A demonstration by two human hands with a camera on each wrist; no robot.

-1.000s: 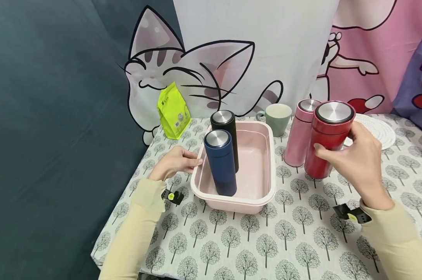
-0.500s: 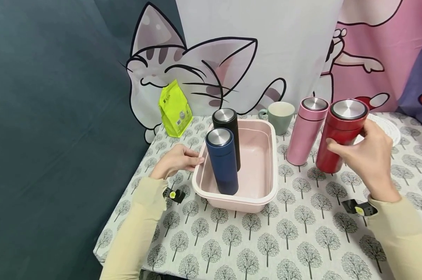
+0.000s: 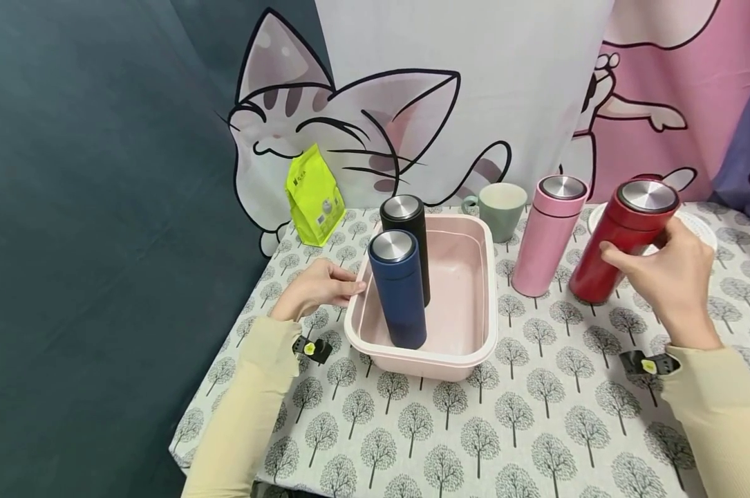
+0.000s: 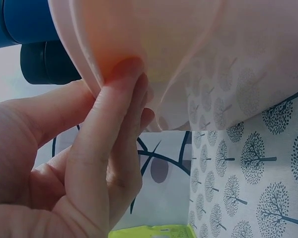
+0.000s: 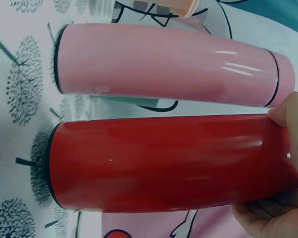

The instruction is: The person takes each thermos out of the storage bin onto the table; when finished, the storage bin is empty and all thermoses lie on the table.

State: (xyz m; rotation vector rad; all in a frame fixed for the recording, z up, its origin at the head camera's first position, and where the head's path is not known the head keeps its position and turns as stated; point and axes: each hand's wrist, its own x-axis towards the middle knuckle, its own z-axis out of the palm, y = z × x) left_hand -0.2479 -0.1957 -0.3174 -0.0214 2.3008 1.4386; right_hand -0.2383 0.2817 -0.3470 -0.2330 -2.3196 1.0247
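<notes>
The left hand (image 3: 316,286) pinches; well apart, the right hand (image 3: 679,277) grips.

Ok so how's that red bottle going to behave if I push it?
With straight, smooth walls, the red bottle is probably stiff. Being tall and narrow, it could tip if pushed high up. Its round sides suggest it might roll once down.

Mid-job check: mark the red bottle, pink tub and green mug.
Red bottle (image 5: 164,165), right wrist view, middle of its body.
Pink tub (image 3: 454,301), head view, bare inside floor.
Green mug (image 3: 502,222), head view, outer side below the rim.
</notes>
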